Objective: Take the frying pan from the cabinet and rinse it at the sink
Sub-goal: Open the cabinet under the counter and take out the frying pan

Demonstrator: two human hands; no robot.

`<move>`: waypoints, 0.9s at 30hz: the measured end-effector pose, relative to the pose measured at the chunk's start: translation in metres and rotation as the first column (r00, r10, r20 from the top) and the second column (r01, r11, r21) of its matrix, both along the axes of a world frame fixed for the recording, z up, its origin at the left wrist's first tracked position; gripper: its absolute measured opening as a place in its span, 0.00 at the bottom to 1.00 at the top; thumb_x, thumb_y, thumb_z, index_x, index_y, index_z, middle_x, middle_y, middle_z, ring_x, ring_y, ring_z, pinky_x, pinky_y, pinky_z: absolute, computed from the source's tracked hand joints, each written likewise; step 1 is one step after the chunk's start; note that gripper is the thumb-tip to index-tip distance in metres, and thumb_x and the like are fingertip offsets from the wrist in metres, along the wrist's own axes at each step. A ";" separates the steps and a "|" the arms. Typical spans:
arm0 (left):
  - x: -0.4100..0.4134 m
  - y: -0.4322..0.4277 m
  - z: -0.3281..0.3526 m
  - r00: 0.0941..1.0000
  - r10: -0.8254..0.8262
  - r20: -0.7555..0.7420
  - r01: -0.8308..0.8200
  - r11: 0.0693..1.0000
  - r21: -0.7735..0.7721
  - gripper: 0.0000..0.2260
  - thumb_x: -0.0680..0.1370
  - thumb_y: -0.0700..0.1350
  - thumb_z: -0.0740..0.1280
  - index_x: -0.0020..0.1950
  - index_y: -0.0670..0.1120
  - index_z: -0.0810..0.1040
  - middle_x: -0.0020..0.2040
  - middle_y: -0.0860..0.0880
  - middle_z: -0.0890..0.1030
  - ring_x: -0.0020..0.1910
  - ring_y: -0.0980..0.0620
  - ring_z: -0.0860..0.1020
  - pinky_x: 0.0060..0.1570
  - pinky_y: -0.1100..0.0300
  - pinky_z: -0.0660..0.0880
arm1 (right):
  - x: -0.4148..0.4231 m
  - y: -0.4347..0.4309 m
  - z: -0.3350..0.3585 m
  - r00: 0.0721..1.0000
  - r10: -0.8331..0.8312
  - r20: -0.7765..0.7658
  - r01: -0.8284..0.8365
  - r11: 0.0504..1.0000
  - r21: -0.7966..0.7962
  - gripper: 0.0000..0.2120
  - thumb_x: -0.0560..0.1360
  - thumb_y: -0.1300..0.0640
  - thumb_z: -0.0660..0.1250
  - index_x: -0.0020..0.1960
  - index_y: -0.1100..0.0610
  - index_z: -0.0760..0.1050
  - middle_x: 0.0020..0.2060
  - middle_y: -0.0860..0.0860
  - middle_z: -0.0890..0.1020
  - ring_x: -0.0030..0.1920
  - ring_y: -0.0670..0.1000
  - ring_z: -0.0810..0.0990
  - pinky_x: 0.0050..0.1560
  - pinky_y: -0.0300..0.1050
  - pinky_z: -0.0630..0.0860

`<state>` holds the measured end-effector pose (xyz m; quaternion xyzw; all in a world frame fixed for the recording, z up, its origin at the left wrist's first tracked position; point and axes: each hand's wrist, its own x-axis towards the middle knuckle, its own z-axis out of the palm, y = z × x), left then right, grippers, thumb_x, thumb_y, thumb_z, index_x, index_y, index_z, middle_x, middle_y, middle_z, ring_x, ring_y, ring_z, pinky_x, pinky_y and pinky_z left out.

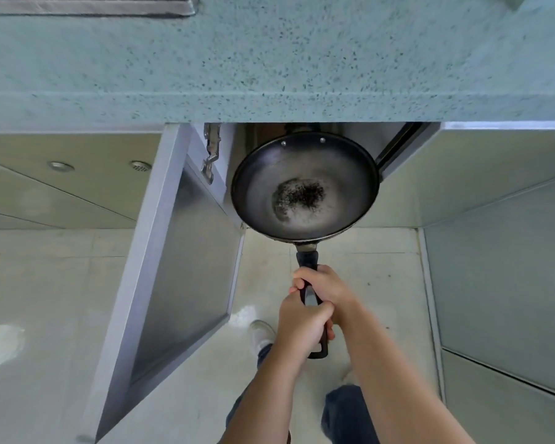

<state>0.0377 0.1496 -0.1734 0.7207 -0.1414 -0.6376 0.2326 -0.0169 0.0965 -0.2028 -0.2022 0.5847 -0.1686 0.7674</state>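
Hands, two: left hand [302,325], right hand [326,288] clasp one frying pan [305,187].

A speckled green surface [269,59] runs overhead, with pale floor tiles [45,283] below it and a white shoe [261,334] on them.

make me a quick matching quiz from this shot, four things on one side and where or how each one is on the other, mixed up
Things:
1. frying pan
2. left hand
3. right hand
4. cabinet door

Places or states:
A. swung open, on the left of the opening
B. held out in front of the open cabinet, dark specks in its middle
C. wrapped round the handle, nearer the pan
D. wrapped round the handle, nearer its loop end

Pairs: 1-B, 2-D, 3-C, 4-A
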 end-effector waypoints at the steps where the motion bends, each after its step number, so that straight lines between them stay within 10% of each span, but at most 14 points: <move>1: 0.000 0.007 0.003 1.000 -0.009 -0.005 0.009 1.000 0.000 0.04 0.70 0.34 0.61 0.42 0.41 0.71 0.18 0.51 0.71 0.16 0.53 0.71 0.22 0.64 0.70 | -0.001 0.007 0.002 1.000 -0.026 0.016 0.026 1.000 0.010 0.17 0.72 0.70 0.58 0.26 0.59 0.65 0.21 0.53 0.70 0.24 0.49 0.73 0.27 0.36 0.72; 27: -0.072 0.266 0.119 0.982 -0.188 0.025 0.189 0.980 -0.068 0.06 0.69 0.34 0.60 0.43 0.41 0.72 0.18 0.51 0.72 0.16 0.53 0.71 0.22 0.64 0.69 | -0.082 0.271 0.119 0.988 -0.153 -0.032 0.147 0.979 -0.145 0.17 0.72 0.70 0.58 0.25 0.60 0.65 0.20 0.51 0.71 0.23 0.48 0.76 0.27 0.37 0.73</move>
